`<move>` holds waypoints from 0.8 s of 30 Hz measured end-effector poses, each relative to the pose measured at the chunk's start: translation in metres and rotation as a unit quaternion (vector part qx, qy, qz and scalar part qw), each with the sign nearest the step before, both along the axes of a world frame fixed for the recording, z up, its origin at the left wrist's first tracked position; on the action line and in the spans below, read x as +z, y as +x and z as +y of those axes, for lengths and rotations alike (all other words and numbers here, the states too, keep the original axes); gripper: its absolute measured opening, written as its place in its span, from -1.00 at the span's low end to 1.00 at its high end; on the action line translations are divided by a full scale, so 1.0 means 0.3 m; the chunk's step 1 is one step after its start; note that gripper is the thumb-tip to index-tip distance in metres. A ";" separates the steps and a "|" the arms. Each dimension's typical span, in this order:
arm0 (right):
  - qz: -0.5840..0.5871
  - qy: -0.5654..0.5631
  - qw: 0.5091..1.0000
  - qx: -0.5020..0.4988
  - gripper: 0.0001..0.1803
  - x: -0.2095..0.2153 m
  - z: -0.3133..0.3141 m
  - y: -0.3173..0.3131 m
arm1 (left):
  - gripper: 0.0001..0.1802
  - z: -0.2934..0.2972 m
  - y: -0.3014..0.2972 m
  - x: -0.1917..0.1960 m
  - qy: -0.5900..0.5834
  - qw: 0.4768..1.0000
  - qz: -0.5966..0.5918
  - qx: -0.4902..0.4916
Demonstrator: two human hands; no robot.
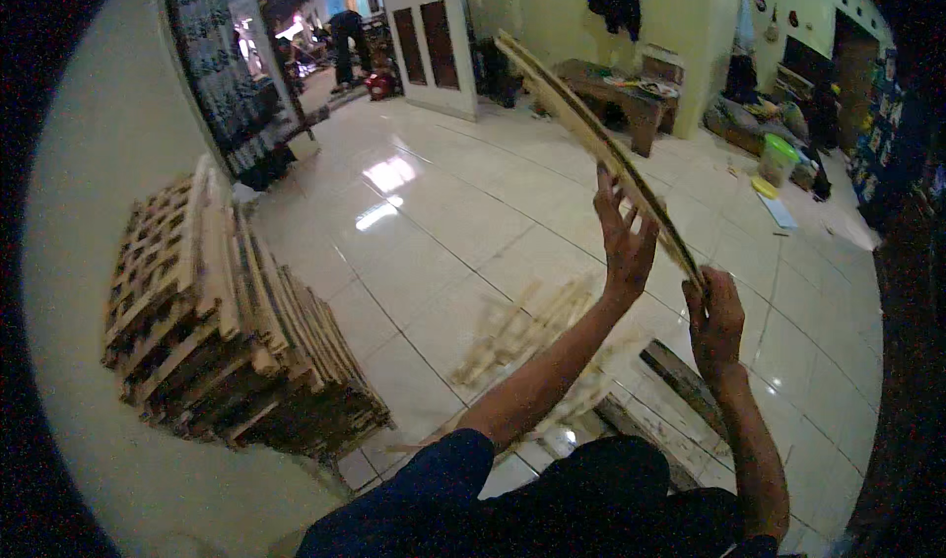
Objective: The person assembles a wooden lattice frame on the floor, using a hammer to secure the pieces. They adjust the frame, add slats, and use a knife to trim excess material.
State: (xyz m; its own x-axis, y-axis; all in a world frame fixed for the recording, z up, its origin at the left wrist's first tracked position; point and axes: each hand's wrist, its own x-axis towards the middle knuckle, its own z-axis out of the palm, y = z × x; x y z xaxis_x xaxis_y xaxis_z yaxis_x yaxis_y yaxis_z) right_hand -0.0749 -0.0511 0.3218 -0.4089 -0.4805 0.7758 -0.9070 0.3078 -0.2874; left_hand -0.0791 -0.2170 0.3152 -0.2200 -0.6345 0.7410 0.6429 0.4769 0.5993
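Note:
A long, narrow wooden piece (576,117) slants up and away to the left in front of me. It has pale edges and a dark line along its length, so I cannot tell whether it is one strip or several together. Around its lower end my right hand (717,324) is closed. Further up, my left hand (628,250) supports it from below, fingers spread against its side. Under my left forearm, thin pale wooden slats (527,329) lie loosely on the floor. Dark wooden beams (685,383) rest on the tiles by my legs.
At left, a tall stack of wooden lattice panels (227,322) stands by the wall. A low wooden bench (616,95) is across the room, with a green-lidded tub (777,161) to its right. Beyond the open door (434,46), a person (347,46) stands outside.

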 end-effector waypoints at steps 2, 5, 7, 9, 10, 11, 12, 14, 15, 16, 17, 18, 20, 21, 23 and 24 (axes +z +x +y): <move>-0.014 0.007 0.999 0.044 -0.68 0.094 -0.074 0.011 | -0.28 -0.066 0.038 0.152 0.054 0.995 0.041 -0.068; 0.023 -0.022 0.994 0.107 -0.59 0.206 -0.149 0.040 | -0.68 -0.225 0.066 0.318 -0.092 0.993 0.075 -0.009; 0.088 -0.100 0.981 0.138 -0.50 0.258 -0.192 0.042 | -0.66 -0.286 0.122 0.483 -0.124 0.989 0.082 -0.009; 0.069 -0.105 0.980 0.152 -0.45 0.220 -0.198 0.038 | -0.61 -0.338 0.181 0.647 -0.217 0.969 0.097 0.070; 0.062 -0.105 0.980 0.157 -0.43 0.188 -0.202 0.036 | -0.62 -0.359 0.208 0.740 -0.256 0.954 0.113 0.106; 0.020 -0.086 0.980 0.178 -0.47 0.117 -0.242 0.123 | -0.63 -0.392 0.364 0.841 -0.300 0.936 0.074 0.169; 0.005 -0.029 0.989 0.145 -0.48 0.023 -0.209 0.072 | -0.64 -0.431 0.329 0.866 -0.303 0.933 0.089 0.171; 0.020 0.123 0.976 0.176 -0.44 -0.087 -0.205 0.092 | -0.65 -0.494 0.439 0.993 -0.336 0.914 0.039 0.224; 0.018 0.159 0.968 0.195 -0.43 -0.154 -0.200 0.105 | -0.66 -0.515 0.493 1.053 -0.353 0.901 0.003 0.252; 0.018 0.193 0.956 0.222 -0.42 -0.209 -0.203 0.140 | -0.66 -0.536 0.574 1.117 -0.368 0.883 -0.048 0.286; 0.025 0.236 0.942 0.237 -0.42 -0.245 -0.200 0.136 | -0.67 -0.575 0.625 1.151 -0.377 0.868 -0.087 0.311; -0.005 0.259 0.929 0.264 -0.42 -0.250 -0.204 0.161 | -0.67 -0.588 0.715 1.207 -0.393 0.839 -0.147 0.346; -0.058 0.316 0.897 0.304 -0.42 -0.270 -0.202 0.178 | -0.67 -0.645 0.901 1.267 -0.407 0.776 -0.262 0.405; -0.038 0.296 0.914 0.274 -0.47 -0.308 -0.210 0.145 | -0.67 -0.667 0.960 1.307 -0.414 0.745 -0.307 0.422; -0.051 0.291 0.914 0.280 -0.49 -0.280 -0.190 0.171 | -0.66 -0.758 1.123 1.307 -0.416 0.674 -0.413 0.450; -0.057 0.287 0.915 0.278 -0.50 -0.268 -0.180 0.177 | -0.66 -0.801 1.205 1.304 -0.420 0.639 -0.457 0.455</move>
State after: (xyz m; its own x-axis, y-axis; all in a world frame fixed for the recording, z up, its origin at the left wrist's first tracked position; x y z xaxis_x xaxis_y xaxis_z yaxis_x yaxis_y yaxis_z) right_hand -0.0217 -0.1052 0.2414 -0.0396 -0.9536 0.2985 -0.9431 -0.0630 -0.3265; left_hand 0.2824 -0.4573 0.7065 -0.6274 -0.2719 0.7297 -0.5649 0.8038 -0.1863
